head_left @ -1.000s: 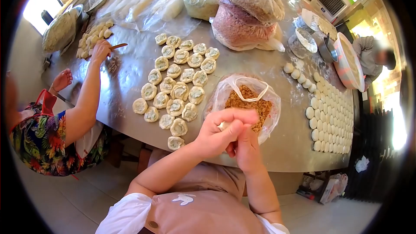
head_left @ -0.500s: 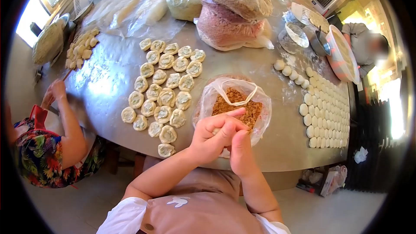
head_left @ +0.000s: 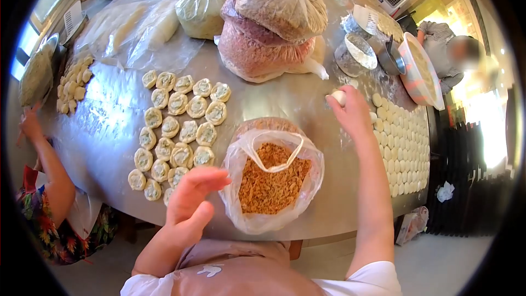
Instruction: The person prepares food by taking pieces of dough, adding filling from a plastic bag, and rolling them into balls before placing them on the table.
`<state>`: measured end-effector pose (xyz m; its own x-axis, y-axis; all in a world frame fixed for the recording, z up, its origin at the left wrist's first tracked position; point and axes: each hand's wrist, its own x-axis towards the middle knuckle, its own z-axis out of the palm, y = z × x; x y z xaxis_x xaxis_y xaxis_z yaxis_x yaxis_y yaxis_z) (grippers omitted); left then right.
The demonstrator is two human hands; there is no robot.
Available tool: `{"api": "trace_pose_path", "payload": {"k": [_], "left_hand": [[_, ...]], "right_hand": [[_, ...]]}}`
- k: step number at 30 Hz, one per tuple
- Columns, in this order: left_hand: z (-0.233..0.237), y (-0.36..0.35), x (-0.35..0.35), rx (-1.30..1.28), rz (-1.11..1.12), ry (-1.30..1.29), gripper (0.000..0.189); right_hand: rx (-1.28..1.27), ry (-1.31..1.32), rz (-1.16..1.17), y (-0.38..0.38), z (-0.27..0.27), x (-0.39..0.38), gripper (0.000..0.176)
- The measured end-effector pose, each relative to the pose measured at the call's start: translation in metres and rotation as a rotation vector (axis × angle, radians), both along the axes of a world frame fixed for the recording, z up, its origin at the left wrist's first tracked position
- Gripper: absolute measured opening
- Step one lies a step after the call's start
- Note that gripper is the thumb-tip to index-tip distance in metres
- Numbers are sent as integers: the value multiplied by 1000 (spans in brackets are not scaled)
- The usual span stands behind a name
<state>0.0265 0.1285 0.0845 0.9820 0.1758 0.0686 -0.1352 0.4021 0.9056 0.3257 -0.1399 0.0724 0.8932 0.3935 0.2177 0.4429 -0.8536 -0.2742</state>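
My right hand (head_left: 353, 111) reaches over the table at the right, its thumb and fingers closed around a smooth white dough ball (head_left: 338, 97). Beside it are rows of flattened white dough rounds (head_left: 402, 142), some partly covered by my hand. My left hand (head_left: 192, 203) is raised with its fingers apart and nothing in it. It hovers at the left rim of an open plastic bag (head_left: 315, 186) of brown crumbly filling (head_left: 271, 183). Left of the bag lie several open-topped, pleated dough pieces (head_left: 181, 154) with pale filling; my left hand hides the nearest ones.
Large tied bags of pinkish filling (head_left: 263, 49) and a greenish bag (head_left: 205, 8) stand at the back. A metal pot with flour (head_left: 356, 55) and an orange-white basin (head_left: 419, 71) are at the right. One person (head_left: 55, 186) works at the left, another (head_left: 444, 52) is at the far right.
My hands, together over the filling bag before, have separated. The right has gone out to the right with a dough ball; the left has moved left and opened. The view has shifted.
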Motion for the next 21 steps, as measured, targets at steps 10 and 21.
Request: {"api": "trace_pose_path", "payload": {"k": [10,21], "left_hand": [[-4,28,-11,28,167,230,42],[-10,42,-50,56,331,240,42]], "right_hand": [[-598,104,74,16,-65,90,54],[-34,-171,77,3,-28,19,49]]}}
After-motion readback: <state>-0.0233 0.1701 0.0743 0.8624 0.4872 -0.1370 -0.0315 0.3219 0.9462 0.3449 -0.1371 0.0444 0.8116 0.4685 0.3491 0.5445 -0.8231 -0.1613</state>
